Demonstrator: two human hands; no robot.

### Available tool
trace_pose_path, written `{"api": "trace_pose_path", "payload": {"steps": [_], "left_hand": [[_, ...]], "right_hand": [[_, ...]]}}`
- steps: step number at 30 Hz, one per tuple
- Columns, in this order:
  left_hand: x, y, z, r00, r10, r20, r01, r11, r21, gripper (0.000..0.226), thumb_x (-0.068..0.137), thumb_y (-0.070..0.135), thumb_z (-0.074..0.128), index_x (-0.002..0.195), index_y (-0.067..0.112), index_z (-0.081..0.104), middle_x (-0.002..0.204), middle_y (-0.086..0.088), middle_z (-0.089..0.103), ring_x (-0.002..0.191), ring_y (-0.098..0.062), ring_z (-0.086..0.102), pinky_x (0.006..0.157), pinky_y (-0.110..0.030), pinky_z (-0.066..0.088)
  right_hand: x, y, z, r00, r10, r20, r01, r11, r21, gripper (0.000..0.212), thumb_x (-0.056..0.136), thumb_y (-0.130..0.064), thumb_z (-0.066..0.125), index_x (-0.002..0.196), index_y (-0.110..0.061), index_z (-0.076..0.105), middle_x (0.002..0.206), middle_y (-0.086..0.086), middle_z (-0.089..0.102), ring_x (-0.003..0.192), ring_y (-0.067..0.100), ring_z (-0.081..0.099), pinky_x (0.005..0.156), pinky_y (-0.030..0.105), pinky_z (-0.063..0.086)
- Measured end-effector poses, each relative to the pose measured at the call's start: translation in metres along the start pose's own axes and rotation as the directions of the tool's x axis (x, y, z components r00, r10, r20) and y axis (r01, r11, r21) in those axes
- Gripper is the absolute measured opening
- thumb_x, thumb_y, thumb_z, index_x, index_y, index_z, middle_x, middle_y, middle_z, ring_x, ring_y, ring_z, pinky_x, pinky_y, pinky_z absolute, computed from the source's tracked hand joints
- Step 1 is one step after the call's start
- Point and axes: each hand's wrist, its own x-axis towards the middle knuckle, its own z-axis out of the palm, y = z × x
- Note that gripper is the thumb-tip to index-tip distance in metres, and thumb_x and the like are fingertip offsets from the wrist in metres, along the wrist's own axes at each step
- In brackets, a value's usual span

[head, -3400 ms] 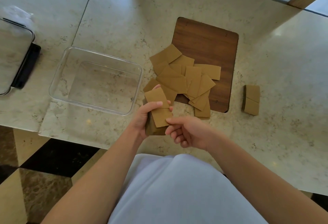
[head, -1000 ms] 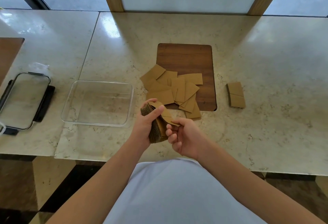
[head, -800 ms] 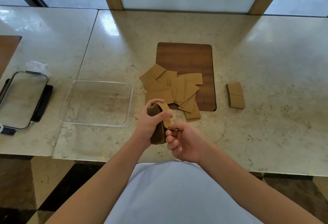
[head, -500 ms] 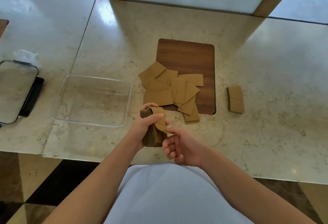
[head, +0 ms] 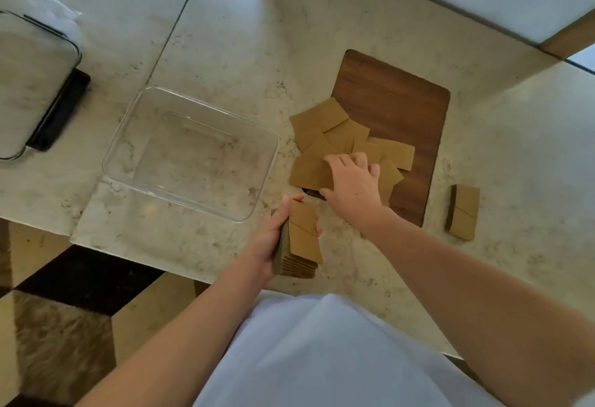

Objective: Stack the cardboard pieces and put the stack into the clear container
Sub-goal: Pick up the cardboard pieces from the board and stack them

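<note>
A: Nearest the person, what's held?
B: The left hand (head: pixel 269 239) has its grip curled round a cardboard stack (head: pixel 301 240), just in front of the clear container (head: pixel 190 152).
A: And past that?
B: The right hand (head: pixel 352 181) lies fingers spread on loose cardboard pieces (head: pixel 325 123), right of the container on the tabletop (head: pixel 225 36), overlapping a wooden board (head: pixel 396 100).

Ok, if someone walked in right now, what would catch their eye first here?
Probably the loose cardboard pieces fanned over the near left corner of the dark wooden board, with the right hand reaching onto them. Next, the thick stack the left hand holds at the counter's near edge, and the empty clear container just left of the pile.
</note>
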Motion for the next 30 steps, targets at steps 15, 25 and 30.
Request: {"api": "trace_pose_path", "payload": {"steps": [15, 25, 30], "left_hand": [[-0.004, 0.006, -0.006, 1.0, 0.012, -0.022, -0.011, 1.0, 0.016, 0.038, 0.089, 0.045, 0.066, 0.119, 0.022, 0.064, 0.1, -0.015, 0.074, 0.083, -0.029, 0.074, 0.073, -0.038, 0.063], [-0.018, -0.008, 0.017, 0.996, 0.026, -0.081, -0.01, 0.981, 0.195, 0.059, 0.08, 0.049, 0.072, 0.126, 0.012, 0.067, 0.108, -0.016, 0.076, 0.088, -0.03, 0.075, 0.069, -0.037, 0.064], [-0.028, -0.01, 0.025, 0.993, 0.069, -0.091, -0.05, 0.979, 0.198, 0.057, 0.08, 0.044, 0.073, 0.129, 0.015, 0.067, 0.104, -0.016, 0.074, 0.084, -0.029, 0.075, 0.067, -0.039, 0.064]], "right_hand": [[-0.04, -0.005, -0.021, 0.881, 0.191, 0.432, -0.472, 0.341, 0.813, 0.02, 0.105, -0.033, 0.051, 0.098, -0.017, 0.06, 0.09, 0.007, 0.058, 0.081, 0.022, 0.056, 0.072, 0.034, 0.042], [-0.097, -0.001, -0.034, 0.889, 0.258, 0.377, -0.204, -0.514, 0.833, 0.018, 0.097, -0.002, 0.064, 0.112, -0.01, 0.068, 0.111, 0.011, 0.077, 0.102, 0.026, 0.074, 0.085, 0.035, 0.062], [-0.116, -0.012, -0.024, 0.733, 0.441, 0.518, -0.312, -0.459, 0.832, 0.016, 0.102, -0.025, 0.059, 0.09, -0.016, 0.06, 0.071, -0.001, 0.053, 0.06, 0.011, 0.049, 0.056, 0.025, 0.041]]}}
